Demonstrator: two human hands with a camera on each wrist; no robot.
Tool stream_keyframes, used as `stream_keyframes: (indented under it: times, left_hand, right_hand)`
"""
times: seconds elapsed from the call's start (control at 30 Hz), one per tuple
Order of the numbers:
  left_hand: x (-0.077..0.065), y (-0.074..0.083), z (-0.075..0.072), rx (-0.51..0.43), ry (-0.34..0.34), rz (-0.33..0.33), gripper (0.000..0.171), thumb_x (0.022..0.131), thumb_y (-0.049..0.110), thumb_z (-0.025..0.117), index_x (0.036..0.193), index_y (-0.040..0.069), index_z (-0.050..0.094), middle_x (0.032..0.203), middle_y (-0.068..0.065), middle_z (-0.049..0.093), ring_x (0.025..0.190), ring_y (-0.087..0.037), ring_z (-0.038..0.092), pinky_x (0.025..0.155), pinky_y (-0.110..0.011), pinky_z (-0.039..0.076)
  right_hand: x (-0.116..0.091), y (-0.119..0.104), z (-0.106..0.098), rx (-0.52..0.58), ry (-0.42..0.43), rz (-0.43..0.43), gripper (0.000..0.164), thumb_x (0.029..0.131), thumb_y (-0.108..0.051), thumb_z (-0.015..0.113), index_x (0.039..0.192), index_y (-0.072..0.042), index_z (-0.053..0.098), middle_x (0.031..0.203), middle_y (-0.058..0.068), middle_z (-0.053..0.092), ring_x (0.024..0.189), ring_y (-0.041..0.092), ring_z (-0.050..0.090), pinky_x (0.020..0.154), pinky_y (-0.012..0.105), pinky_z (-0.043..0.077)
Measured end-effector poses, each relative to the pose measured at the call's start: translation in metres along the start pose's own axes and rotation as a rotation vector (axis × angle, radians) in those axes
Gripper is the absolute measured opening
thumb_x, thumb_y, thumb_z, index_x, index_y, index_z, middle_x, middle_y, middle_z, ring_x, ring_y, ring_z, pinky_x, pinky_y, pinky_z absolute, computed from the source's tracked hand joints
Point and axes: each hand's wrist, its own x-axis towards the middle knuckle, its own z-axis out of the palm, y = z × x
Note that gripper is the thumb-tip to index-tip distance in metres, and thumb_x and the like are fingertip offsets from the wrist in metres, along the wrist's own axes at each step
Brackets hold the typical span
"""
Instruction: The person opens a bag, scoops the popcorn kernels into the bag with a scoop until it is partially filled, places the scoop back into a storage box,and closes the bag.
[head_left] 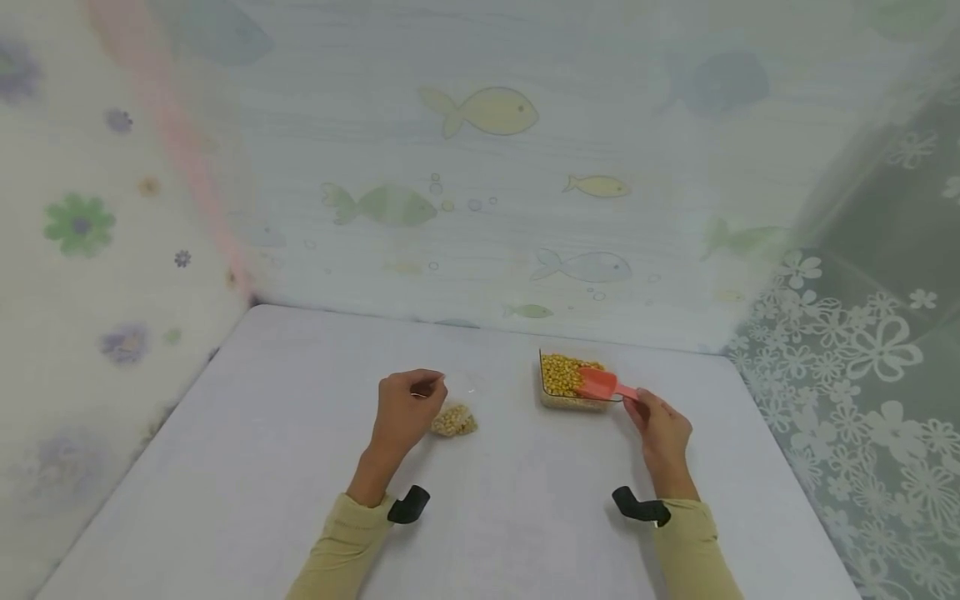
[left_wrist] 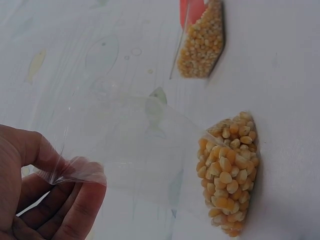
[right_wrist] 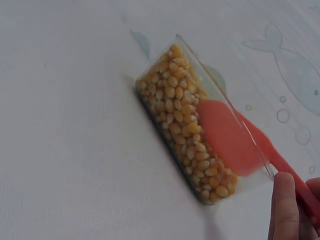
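My left hand (head_left: 405, 412) pinches the top edge of a clear plastic bag (left_wrist: 135, 130) between thumb and fingers. Corn kernels (left_wrist: 227, 175) fill the bottom of the bag, which rests on the table. On the right, my right hand (head_left: 662, 427) grips the handle of a red scoop (head_left: 598, 383). The scoop's bowl lies among the kernels inside a clear rectangular container (head_left: 573, 402). Through the container's wall, in the right wrist view, the scoop (right_wrist: 227, 137) shows tilted against a heap of corn kernels (right_wrist: 175, 110).
A white-covered table (head_left: 517, 525) lies under everything. Behind it hangs a pale curtain with printed fish (head_left: 498, 111). A flowered sheet (head_left: 78, 225) stands at the left, and a panel with white flowers (head_left: 885, 350) at the right. Black wrist mounts (head_left: 410, 505) sit on both sleeves.
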Motion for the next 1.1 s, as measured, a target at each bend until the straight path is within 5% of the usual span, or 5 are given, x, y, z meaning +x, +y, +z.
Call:
stream_keyframes:
  times: [0.27,0.63,1.1]
  left_hand:
    - [-0.003,0.0,0.001,-0.016,-0.009,0.023,0.012,0.091,0.002,0.068,0.096,-0.001,0.078,0.08,-0.009,0.073,0.072,-0.016,0.067,0.063,-0.025,0.056]
    - [-0.008,-0.003,0.0,-0.017,0.004,0.02,0.011,0.089,0.0,0.069,0.095,-0.001,0.078,0.079,-0.007,0.073,0.071,-0.014,0.067,0.061,-0.024,0.056]
    - [-0.015,-0.002,-0.011,0.002,-0.028,0.026,0.011,0.089,0.0,0.069,0.095,0.0,0.078,0.082,-0.006,0.073,0.074,-0.015,0.067,0.064,-0.024,0.057]
  right_hand:
    - [-0.001,-0.003,-0.004,0.111,-0.011,0.091,0.041,0.097,-0.008,0.068,0.134,0.0,0.056,0.088,-0.002,0.071,0.088,0.008,0.07,0.086,0.022,0.057]
    - [-0.004,-0.004,-0.003,0.141,-0.04,0.068,0.005,0.096,-0.008,0.069,0.1,-0.007,0.071,0.085,0.001,0.073,0.085,0.009,0.072,0.085,0.022,0.057]
    - [-0.004,-0.003,0.005,0.148,-0.036,0.086,0.021,0.097,-0.006,0.066,0.118,0.001,0.064,0.084,0.002,0.072,0.084,0.01,0.072,0.085,0.022,0.057]
